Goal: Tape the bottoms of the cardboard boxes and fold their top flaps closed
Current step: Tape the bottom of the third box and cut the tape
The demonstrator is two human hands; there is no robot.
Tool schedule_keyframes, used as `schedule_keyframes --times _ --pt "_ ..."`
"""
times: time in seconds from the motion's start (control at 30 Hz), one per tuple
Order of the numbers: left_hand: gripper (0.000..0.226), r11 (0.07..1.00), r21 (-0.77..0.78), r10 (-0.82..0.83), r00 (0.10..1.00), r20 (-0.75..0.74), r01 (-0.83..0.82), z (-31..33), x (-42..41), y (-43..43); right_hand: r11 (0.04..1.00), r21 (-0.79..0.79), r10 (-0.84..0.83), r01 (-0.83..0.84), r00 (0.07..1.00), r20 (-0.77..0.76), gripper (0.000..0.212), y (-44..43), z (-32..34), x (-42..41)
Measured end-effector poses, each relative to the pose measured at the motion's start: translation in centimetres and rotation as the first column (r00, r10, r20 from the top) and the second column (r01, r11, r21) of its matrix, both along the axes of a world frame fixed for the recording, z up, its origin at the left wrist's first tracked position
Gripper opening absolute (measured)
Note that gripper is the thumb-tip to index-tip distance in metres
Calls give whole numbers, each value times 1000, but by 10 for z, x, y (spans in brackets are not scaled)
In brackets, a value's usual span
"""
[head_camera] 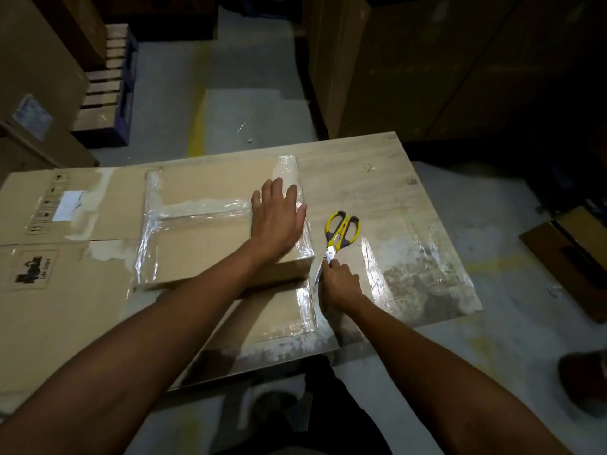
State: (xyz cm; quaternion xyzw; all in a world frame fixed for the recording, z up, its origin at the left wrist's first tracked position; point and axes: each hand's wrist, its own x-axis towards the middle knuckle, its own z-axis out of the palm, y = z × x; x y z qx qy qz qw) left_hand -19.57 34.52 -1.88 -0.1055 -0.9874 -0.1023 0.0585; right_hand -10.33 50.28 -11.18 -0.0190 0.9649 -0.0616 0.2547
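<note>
box (203, 238) on table (377, 165), taped bottom up | left hand (279, 218) flat, fingers spread, on tape (289, 172) at its 3 o'clock edge | right hand (341, 282) curled by scissors (341, 229) blades — grip unclear | best: smooth outward, firmly — no bubbles

My left hand (277, 221) and right hand (341, 284) are bare. My left forearm (157, 326) and right forearm (433, 359) are bare too, uncovered from the wrists down to the bottom edge of the view. Low in the middle, between them, I see my dark, near-black clothing (348, 408). It looks plain, and it is too dim to tell its fabric or cut.
</note>
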Motion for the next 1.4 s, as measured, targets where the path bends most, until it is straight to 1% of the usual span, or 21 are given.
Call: schedule_keyframes --times 0.07,0.17,0.27,0.33,0.47,0.57,0.67,0.7,0.77,0.83,0.97,1.03,1.07,1.13,1.2,1.27,1.3,1.33,1.37,1.4 --pt "51 1000 12 -3 999 44 3 0 8 -3 1000 -13 -2 2 1000 -1 65 2 3 6" --pt "55 999 33 -10 996 93 7 2 12 -4 999 -32 16 -18 999 -33 53 12 8 3" --pt "56 998 58 -8 995 103 2 1 17 -2 998 -40 42 -48 990 -138 36 26 14 -15" --pt "56 998 61 -1 996 93 -4 -2 18 -1 996 -35 76 -84 979 -192 31 36 19 -31" --pt "55 997 73 28 997 78 -34 -4 17 1 963 37 267 -266 936 -228 37 54 24 -66" --pt "47 996 71 46 999 -15 -45 -4 21 1 911 105 411 -398 893 -184 35 63 19 -89" --pt "33 993 15 119 983 -137 -118 -3 23 1 903 78 429 -423 896 -117 31 67 19 -102" --pt "29 990 2 142 977 -157 -143 -2 24 1 901 68 434 -428 893 -123 31 69 19 -104" --pt "26 986 -9 163 972 -169 -167 -1 25 3 892 106 450 -440 885 -118 39 75 18 -107" --pt "26 986 -21 161 973 -163 -167 0 24 3 897 147 431 -417 898 -84 49 84 17 -106" --pt "26 984 -3 175 974 -143 -177 2 23 5 917 138 381 -375 924 -20 64 102 20 -102" --pt "27 983 15 182 975 -130 -181 2 24 5 931 140 343 -337 939 -18 68 111 23 -95" --pt "28 983 26 184 975 -124 -182 2 24 5 939 147 318 -311 948 -25 64 115 22 -90" --pt "28 982 45 189 975 -120 -185 2 24 5 961 153 238 -231 971 -33 51 123 24 -81" --pt "28 980 51 199 972 -123 -194 2 25 5 991 99 86 -87 996 14 46 127 25 -71" --pt "28 978 46 205 971 -124 -201 3 26 6 989 -42 -142 145 987 71 48 129 24 -61" --pt "28 976 38 217 969 -121 -214 3 25 6 951 -152 -256 269 961 100 46 128 24 -56" --pt "28 971 29 239 964 -116 -238 4 25 6 878 -277 -364 389 921 140 41 124 25 -51" --pt "29 963 22 270 957 -111 -269 5 25 7 768 -407 -462 495 868 183 35 118 29 -48" --pt "31 953 18 301 948 -101 -301 5 25 7 643 -518 -536 565 814 222 32 110 35 -46"
